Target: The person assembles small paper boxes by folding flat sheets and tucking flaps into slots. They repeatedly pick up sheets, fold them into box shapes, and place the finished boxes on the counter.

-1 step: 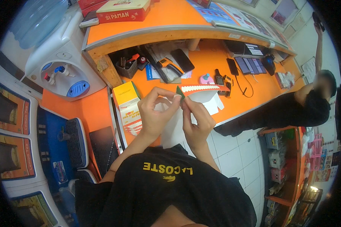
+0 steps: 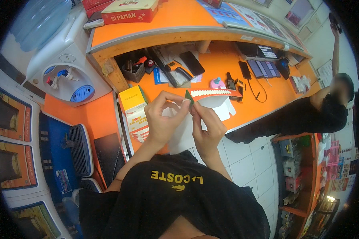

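Note:
My left hand (image 2: 162, 119) and my right hand (image 2: 206, 128) meet over the front edge of the orange desk (image 2: 263, 99). Together they pinch a small green piece (image 2: 188, 96) between thumbs and fingertips. A white sheet of paper (image 2: 182, 137) lies under my hands and hangs over the desk edge. Just behind my fingers lies an orange strip with a row of small white pieces (image 2: 215, 93). A yellow and orange box (image 2: 133, 104) stands to the left of my left hand.
A water dispenser (image 2: 64, 67) stands at the left. A pen holder (image 2: 131, 71), dark phones (image 2: 245, 69) and cables lie on the desk. A red box (image 2: 129, 11) sits on the raised counter. A person in black (image 2: 307, 115) stands at the right, one arm raised.

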### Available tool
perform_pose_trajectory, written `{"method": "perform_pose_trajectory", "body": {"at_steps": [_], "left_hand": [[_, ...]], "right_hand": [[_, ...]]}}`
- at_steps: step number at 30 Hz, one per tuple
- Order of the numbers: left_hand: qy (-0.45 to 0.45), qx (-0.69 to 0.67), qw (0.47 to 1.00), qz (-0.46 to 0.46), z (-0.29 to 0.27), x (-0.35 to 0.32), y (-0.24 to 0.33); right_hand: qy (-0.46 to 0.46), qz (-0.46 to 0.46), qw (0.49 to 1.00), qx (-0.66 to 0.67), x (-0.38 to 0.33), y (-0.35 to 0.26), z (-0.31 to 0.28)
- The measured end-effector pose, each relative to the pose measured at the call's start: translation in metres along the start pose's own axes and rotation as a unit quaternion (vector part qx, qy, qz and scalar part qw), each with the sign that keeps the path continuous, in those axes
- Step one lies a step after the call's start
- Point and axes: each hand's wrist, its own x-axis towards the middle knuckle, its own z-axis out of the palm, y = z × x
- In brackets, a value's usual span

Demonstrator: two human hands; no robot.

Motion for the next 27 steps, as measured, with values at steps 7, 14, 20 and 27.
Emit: {"method": "perform_pose_trajectory", "body": {"at_steps": [7,14,20,27], "left_hand": [[-0.023,0.047,0.998,0.042,-0.001,0.003,-0.002],[-0.093,0.037,0.991,0.09,-0.003,0.005,0.002],[-0.095,0.062,0.989,0.092,0.002,0.002,-0.003],[-0.02,0.04,0.993,0.11,0.014,0.006,-0.013]], "right_hand": [[0.012,0.018,1.0,0.015,0.004,0.004,0.001],[0.038,0.017,0.999,0.014,0.006,0.007,0.003],[0.008,0.021,1.0,0.018,0.005,0.004,0.006],[-0.069,0.033,0.994,0.072,0.006,0.011,0.001]]}}
